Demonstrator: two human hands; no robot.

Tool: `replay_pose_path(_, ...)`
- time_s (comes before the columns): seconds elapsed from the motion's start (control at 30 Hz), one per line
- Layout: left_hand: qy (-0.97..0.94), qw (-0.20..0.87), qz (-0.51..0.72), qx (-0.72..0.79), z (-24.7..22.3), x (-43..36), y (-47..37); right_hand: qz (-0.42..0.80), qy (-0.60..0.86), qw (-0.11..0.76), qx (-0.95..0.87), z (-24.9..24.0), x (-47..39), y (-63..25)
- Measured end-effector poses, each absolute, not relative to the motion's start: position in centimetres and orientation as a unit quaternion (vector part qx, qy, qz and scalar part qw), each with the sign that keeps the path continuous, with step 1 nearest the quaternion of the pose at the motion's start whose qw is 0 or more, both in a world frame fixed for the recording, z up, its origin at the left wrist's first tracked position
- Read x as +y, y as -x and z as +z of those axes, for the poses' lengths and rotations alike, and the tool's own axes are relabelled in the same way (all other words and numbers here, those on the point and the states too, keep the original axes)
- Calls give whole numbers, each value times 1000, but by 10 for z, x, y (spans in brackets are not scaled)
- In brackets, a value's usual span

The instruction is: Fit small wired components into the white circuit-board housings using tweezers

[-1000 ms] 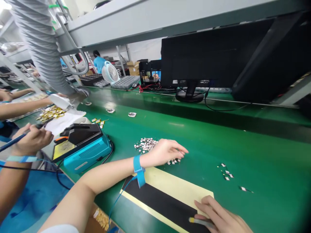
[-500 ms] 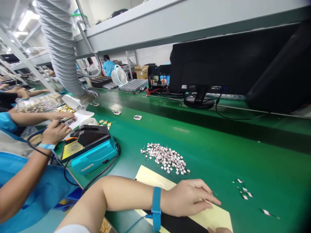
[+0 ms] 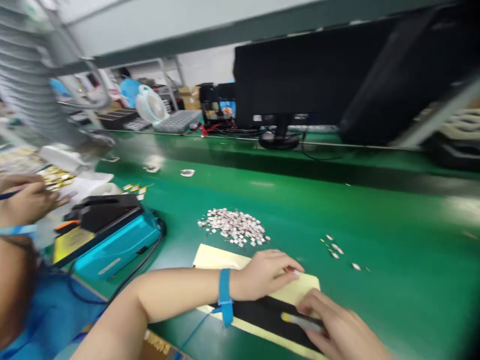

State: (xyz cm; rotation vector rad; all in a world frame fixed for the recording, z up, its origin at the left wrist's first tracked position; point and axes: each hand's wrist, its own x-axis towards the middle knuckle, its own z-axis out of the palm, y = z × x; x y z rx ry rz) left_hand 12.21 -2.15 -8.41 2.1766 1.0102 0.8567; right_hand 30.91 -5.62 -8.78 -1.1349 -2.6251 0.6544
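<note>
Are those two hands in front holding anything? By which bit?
The right hand holds a grey, stick-like tool by the end away from its yellow tip. The left hand perhaps pinches something small and whitish; which part is too blurred to tell.

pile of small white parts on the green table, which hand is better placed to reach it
Probably the left hand: it is nearer the pile, though it may be pinching a small pale piece. The right hand is farther off and holds a pen-like tool.
</note>
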Motion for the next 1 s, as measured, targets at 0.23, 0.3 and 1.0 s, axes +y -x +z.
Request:
replay_pose_path(0.23,-838,255,352,330,-80,-22,-120,151,435,5,-887,-71,-63,-296)
replay_pose_path(0.3,-834,250,368,327,-79,-23,-120,133,431,-7,-892,-73,-69,-294)
replay_pose_path(1.0,-748,357,450,332,-77,-24,-122,569,475,365,-563,-63,-35,-297)
